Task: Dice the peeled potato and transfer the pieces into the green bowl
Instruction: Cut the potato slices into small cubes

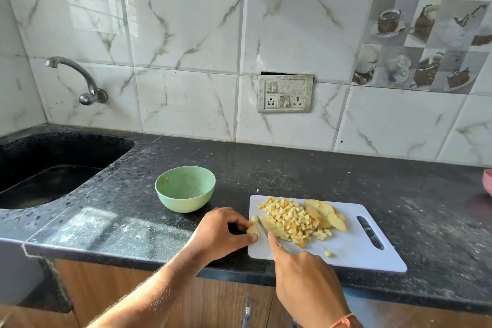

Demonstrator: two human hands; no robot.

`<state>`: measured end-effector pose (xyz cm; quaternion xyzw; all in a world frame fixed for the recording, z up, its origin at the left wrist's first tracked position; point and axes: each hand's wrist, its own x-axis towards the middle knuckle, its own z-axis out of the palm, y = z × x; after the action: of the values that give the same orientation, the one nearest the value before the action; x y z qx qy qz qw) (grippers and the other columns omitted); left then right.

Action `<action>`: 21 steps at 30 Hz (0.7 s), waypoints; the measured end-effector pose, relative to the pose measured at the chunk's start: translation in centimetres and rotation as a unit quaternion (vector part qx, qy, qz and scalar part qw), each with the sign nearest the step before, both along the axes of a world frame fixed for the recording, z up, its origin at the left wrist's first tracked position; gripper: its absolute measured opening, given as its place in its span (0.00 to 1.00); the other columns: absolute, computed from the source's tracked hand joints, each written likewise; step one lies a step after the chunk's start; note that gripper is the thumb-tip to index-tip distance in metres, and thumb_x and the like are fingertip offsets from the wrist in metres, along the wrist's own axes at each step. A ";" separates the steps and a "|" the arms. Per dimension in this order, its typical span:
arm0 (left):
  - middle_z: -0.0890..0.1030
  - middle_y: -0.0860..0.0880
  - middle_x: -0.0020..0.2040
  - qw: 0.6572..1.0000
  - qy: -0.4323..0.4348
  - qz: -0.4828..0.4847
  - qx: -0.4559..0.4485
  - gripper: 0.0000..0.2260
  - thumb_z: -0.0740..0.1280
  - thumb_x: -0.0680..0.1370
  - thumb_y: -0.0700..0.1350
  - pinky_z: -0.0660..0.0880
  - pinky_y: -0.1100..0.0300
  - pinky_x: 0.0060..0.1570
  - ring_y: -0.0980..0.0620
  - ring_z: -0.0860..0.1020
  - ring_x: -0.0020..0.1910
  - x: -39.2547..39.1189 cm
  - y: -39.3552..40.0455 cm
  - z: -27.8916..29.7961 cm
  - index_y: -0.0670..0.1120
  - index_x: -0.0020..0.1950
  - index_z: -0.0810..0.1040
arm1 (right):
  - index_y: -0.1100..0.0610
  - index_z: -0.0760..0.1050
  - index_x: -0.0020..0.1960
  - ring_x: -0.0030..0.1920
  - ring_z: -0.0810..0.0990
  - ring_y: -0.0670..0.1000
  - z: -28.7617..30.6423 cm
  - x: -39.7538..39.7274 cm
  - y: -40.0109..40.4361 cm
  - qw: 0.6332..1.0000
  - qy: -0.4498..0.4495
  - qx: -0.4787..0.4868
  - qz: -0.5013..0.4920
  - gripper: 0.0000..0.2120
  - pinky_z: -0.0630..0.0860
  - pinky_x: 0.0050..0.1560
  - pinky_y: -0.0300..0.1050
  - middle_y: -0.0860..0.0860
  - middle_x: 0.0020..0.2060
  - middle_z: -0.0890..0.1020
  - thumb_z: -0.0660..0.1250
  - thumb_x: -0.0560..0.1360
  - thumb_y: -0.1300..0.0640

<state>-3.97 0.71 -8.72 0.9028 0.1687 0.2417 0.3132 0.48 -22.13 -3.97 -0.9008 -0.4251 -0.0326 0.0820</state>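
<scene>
A white cutting board (354,250) lies on the black counter. On it sits a heap of diced potato (291,217), with several uncut slices (326,213) at its right. My left hand (222,233) pinches a potato piece (252,229) at the board's left edge. My right hand (306,274) grips a knife (262,229), index finger stretched along its back, the blade standing just right of the held piece. The green bowl (185,188) stands left of the board and holds only a few scraps.
A black sink (53,168) with a wall tap (80,80) is at the far left. A pink bowl's edge (487,181) shows at the right border. A switch panel (285,93) is on the tiled wall. The counter's front edge runs under my forearms.
</scene>
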 end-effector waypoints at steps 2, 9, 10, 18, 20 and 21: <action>0.83 0.60 0.44 1.000 -0.007 -0.006 -0.007 0.14 0.81 0.67 0.61 0.75 0.68 0.50 0.62 0.80 0.48 -0.1 0.0 0.0 0.58 0.48 0.88 | 0.43 0.46 0.84 0.38 0.78 0.53 -0.1 0.3 0.3 1.000 -0.004 -0.002 0.002 0.32 0.74 0.35 0.48 0.49 0.36 0.73 0.53 0.84 0.56; 0.83 0.60 0.44 1.000 -0.009 -0.017 -0.010 0.14 0.79 0.66 0.61 0.77 0.66 0.51 0.62 0.81 0.48 -0.3 0.0 0.0 0.57 0.47 0.87 | 0.42 0.50 0.83 0.39 0.81 0.52 -0.1 1.3 0.4 1.000 -0.001 0.011 -0.019 0.30 0.80 0.37 0.50 0.50 0.39 0.82 0.53 0.84 0.55; 0.83 0.61 0.44 1.000 -0.008 -0.017 -0.010 0.14 0.78 0.66 0.61 0.77 0.65 0.51 0.62 0.81 0.48 -0.3 0.0 0.0 0.57 0.47 0.87 | 0.42 0.50 0.83 0.38 0.81 0.52 -0.1 1.3 0.4 1.000 0.000 0.015 -0.016 0.29 0.81 0.38 0.50 0.50 0.39 0.81 0.53 0.84 0.54; 0.80 0.61 0.45 0.999 -0.041 0.021 0.015 0.11 0.68 0.67 0.58 0.77 0.60 0.51 0.60 0.78 0.50 -0.4 -0.5 0.1 0.58 0.47 0.83 | 0.42 0.52 0.83 0.40 0.82 0.50 -1.4 2.2 0.5 0.999 -0.001 0.042 0.006 0.27 0.80 0.39 0.48 0.49 0.41 0.82 0.51 0.85 0.52; 0.80 0.63 0.46 0.998 -0.049 0.047 0.014 0.12 0.64 0.69 0.57 0.77 0.59 0.52 0.60 0.76 0.51 -0.1 -0.1 -0.4 0.58 0.48 0.83 | 0.41 0.51 0.83 0.35 0.79 0.46 -1.4 2.8 0.0 0.997 -0.005 0.076 0.004 0.27 0.76 0.32 0.41 0.45 0.36 0.79 0.51 0.86 0.50; 0.79 0.64 0.47 0.997 -0.045 0.061 0.016 0.13 0.63 0.70 0.56 0.76 0.59 0.54 0.60 0.76 0.52 0.0 0.1 -0.6 0.58 0.49 0.84 | 0.40 0.51 0.83 0.31 0.76 0.46 -1.3 3.3 -0.3 0.996 -0.003 0.094 0.000 0.26 0.71 0.28 0.38 0.45 0.33 0.76 0.52 0.86 0.49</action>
<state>-3.95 0.78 -9.37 0.8838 0.2058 0.3033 0.2907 3.81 -22.41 -5.25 -0.8888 -0.4206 -0.0752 0.1655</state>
